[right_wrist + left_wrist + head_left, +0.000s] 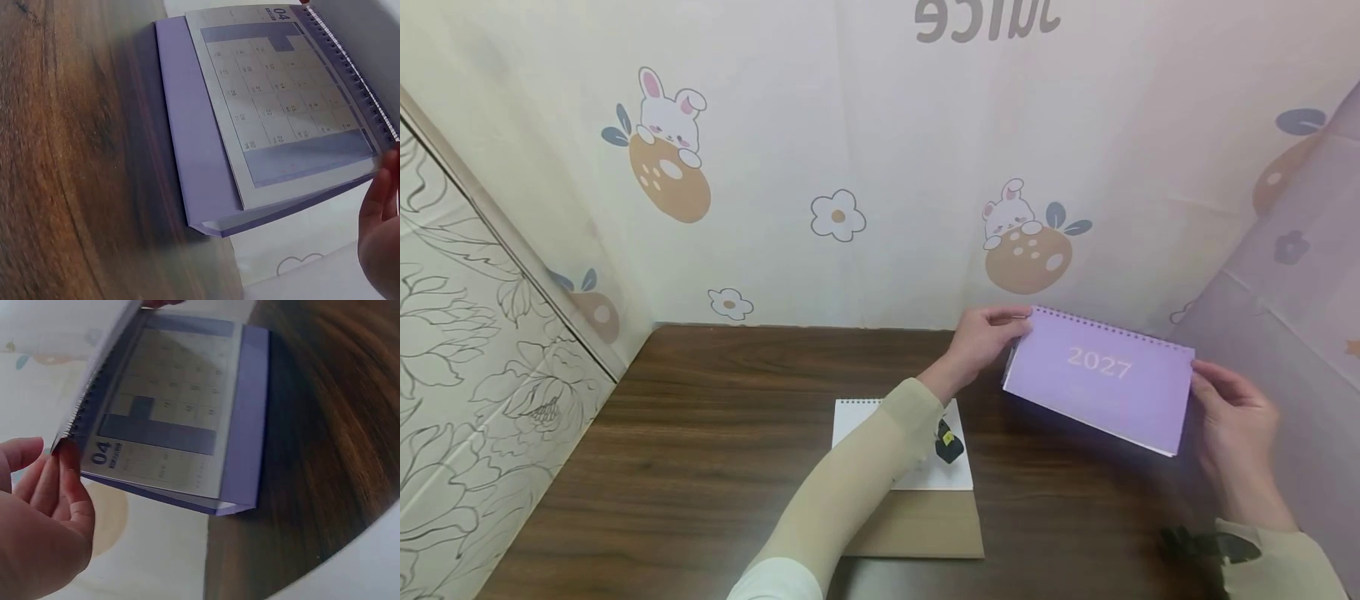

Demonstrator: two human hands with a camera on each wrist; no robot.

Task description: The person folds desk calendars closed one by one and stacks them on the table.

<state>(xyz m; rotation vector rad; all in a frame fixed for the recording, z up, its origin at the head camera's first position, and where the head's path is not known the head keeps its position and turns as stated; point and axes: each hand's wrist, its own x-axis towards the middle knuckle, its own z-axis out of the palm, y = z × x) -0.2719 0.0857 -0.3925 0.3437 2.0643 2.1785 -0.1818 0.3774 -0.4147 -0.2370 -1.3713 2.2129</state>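
A purple spiral-bound desk calendar (1097,383) marked 2027 is held up at a tilt above the right side of the table. My left hand (979,346) pinches its upper left corner by the spiral. At the opposite end, my right hand (1236,417) grips the right edge near the top, thumb toward the cover. In the left wrist view, a page marked 04 (169,412) lies over a purple backing board (250,419), with a pale sheet on the spiral's other side. The right wrist view shows the same page (287,100) and fingers (378,194) at the spiral's end.
A smaller white spiral calendar (955,479) on a brown base (932,525) lies on the dark wooden table (715,417), partly hidden under my left forearm. Its page carries a black and yellow picture. Behind hangs a curtain (760,150) with rabbit prints.
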